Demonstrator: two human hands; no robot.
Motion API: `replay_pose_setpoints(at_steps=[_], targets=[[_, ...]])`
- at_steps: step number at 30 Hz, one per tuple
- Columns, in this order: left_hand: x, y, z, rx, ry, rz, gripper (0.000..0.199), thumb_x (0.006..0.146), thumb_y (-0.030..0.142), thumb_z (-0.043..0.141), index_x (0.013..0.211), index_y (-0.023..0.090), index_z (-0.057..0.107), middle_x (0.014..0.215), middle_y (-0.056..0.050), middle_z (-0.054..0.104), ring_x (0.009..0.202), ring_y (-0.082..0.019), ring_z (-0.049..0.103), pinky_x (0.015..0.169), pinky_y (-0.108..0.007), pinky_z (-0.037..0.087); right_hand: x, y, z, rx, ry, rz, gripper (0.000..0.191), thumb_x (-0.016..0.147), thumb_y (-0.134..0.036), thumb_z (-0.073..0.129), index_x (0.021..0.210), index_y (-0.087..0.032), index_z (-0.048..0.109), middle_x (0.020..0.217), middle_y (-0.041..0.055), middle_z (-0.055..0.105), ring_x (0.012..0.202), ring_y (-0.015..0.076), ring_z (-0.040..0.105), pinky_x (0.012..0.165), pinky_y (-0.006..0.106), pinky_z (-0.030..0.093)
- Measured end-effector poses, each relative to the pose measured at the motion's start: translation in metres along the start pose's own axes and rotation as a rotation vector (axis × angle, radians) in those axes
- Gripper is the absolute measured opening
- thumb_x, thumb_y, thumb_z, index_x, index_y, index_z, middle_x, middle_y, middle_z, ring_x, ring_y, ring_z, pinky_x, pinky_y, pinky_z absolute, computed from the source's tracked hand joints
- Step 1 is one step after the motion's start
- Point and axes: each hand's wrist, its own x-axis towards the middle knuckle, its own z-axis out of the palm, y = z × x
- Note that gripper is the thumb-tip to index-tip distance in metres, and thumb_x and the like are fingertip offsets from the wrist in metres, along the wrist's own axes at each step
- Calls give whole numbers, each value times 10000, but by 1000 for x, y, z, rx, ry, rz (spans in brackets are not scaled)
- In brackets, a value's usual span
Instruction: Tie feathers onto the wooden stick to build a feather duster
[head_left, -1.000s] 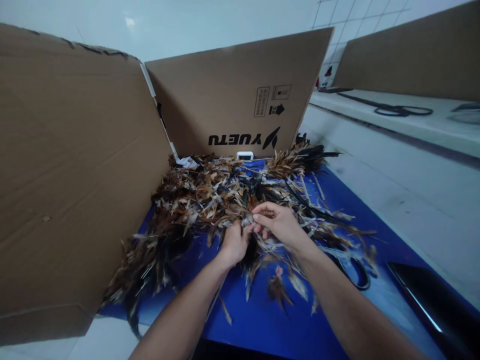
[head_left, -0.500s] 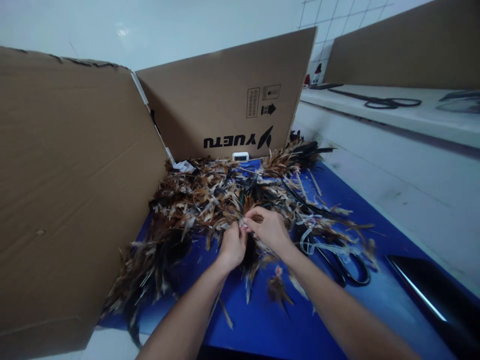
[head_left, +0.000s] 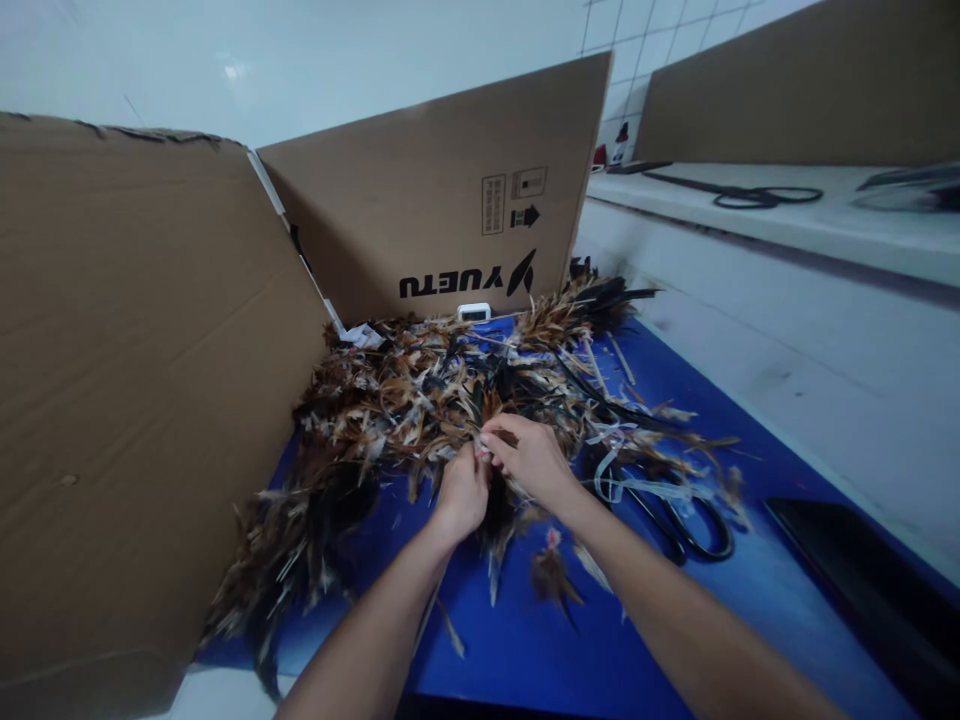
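Note:
My left hand (head_left: 463, 492) is closed on the base of a small bunch of feathers (head_left: 489, 402), whose brown and dark tips point away from me. Fingertips of my right hand (head_left: 529, 455) pinch the same base from the right, touching my left fingertips. A bit of pink and white shows between them. Around and beyond both hands spreads a large heap of brown, white and black feathers (head_left: 405, 395) on a blue surface (head_left: 517, 640). One small feather tuft with a pink tip (head_left: 553, 575) lies nearer me, below my right wrist.
Cardboard panels stand at the left (head_left: 135, 400) and back (head_left: 390, 210). A small white device (head_left: 474, 312) sits at the back. Black-handled scissors (head_left: 720, 535), clear strips (head_left: 656, 488) and a black flat object (head_left: 862, 590) lie right. More scissors (head_left: 757, 197) rest on a white ledge (head_left: 847, 225).
The view has shifted slightly, so the surroundings sit a little further left. Both hands keep their grip at the bunch's base, with only slight finger movement.

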Motion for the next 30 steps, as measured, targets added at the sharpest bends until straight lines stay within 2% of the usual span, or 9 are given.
replay_pose_setpoints(at_steps=[5,14,18,30], targets=[[1,-2,0,-22,17,12,275,891,353,308,802,170,493,642,-31,529,573,-145,481,593,-262,344,1,0,-4,-31,-68,-43,161,783,-267,545,858,-205,673,836,32,612,696,140,593,650,266,467],[-3,3,1,-42,-20,21,284,881,407,328,809,187,493,631,-21,526,645,-166,517,631,-268,370,14,-2,-13,-108,-173,-116,139,749,-133,548,706,-187,669,729,23,607,697,141,574,677,256,431],[-3,-3,4,-92,-24,9,338,873,469,314,819,187,492,642,-21,530,635,-159,511,602,-258,372,18,-2,-13,-171,-208,-161,166,736,-94,535,712,-188,669,755,25,607,729,141,563,699,248,415],[0,-11,11,-256,-49,-86,447,828,591,316,795,180,488,588,15,467,490,-92,400,476,-209,317,19,-4,-12,-273,-266,-151,216,762,-81,479,735,-183,667,772,36,591,754,150,556,698,247,402]])
